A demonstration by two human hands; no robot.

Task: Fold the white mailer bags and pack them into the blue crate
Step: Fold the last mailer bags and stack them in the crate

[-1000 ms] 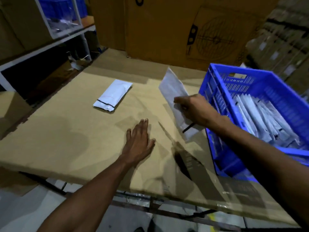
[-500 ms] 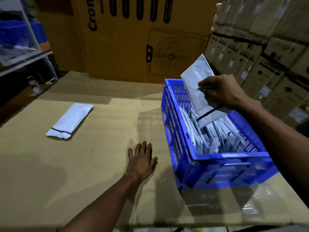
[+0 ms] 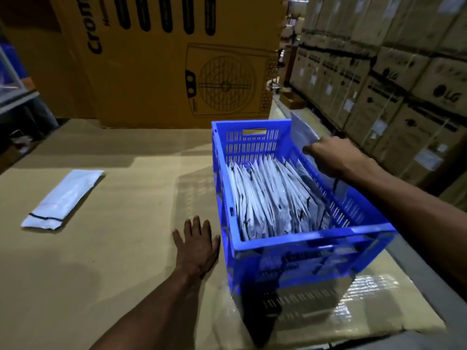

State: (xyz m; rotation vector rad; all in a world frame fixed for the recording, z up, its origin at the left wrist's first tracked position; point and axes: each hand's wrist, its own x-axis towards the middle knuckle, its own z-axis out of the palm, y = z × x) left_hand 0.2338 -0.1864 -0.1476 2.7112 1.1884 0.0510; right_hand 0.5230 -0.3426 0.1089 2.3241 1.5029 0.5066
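Near the left edge of the cardboard-covered table (image 3: 113,248) lies a flat, folded white plastic mailer bag with a thin black stripe (image 3: 62,199), well apart from both hands and not yet packed. Further right, the left hand (image 3: 197,246) rests palm-down on the cardboard with fingers straight and spread, holding nothing, just beside the near left corner of the blue slotted plastic crate (image 3: 303,251). Inside the crate a row of folded white mailers (image 3: 273,198) stands on edge, filling it from the near wall to about the middle. At the crate's right rim the right hand (image 3: 336,155) grips another white mailer bag (image 3: 303,133) — its upper end sticks up above the rim near the far right corner, its lower end seems to dip along the right wall. The step in hand looks like packing this bag. The next move likely calls for sliding it down on edge against the row, letting go — then reaching across the table for the bag at the left edge.
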